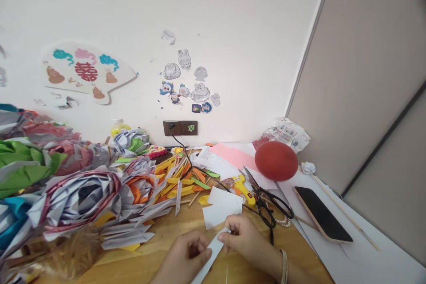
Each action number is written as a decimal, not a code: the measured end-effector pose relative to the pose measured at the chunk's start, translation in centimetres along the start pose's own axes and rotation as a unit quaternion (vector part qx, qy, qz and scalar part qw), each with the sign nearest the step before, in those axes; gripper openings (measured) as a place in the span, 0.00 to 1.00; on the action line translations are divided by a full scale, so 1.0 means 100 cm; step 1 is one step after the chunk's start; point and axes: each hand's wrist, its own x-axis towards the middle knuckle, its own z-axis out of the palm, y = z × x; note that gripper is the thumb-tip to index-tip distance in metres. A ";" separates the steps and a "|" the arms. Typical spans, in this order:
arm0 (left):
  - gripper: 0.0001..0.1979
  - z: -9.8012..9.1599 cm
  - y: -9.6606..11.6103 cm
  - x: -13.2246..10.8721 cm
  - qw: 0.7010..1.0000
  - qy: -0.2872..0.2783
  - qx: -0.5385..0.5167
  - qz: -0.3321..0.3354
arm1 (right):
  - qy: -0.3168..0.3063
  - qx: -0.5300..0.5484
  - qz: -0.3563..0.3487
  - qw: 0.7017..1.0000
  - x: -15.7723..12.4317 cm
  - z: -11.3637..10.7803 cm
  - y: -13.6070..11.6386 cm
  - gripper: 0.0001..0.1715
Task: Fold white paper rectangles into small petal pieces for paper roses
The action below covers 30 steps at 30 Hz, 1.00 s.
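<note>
pinching paper strip [215, 243] w/ left hand [183, 255] & right hand [248, 239].

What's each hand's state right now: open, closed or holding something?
Left hand: closed on the white paper strip.
Right hand: fingers pinch the same strip's upper end.
</note>
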 end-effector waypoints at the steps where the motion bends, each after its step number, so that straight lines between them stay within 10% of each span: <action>1: 0.19 0.002 -0.001 0.000 0.999 -0.022 -0.025 -0.009 | -0.002 0.000 0.003 1.000 -0.001 0.002 0.000 0.09; 30: 0.11 -0.001 0.010 -0.012 0.985 -0.150 -0.027 -0.085 | -0.057 -0.030 -0.030 0.997 -0.006 0.005 -0.003 0.04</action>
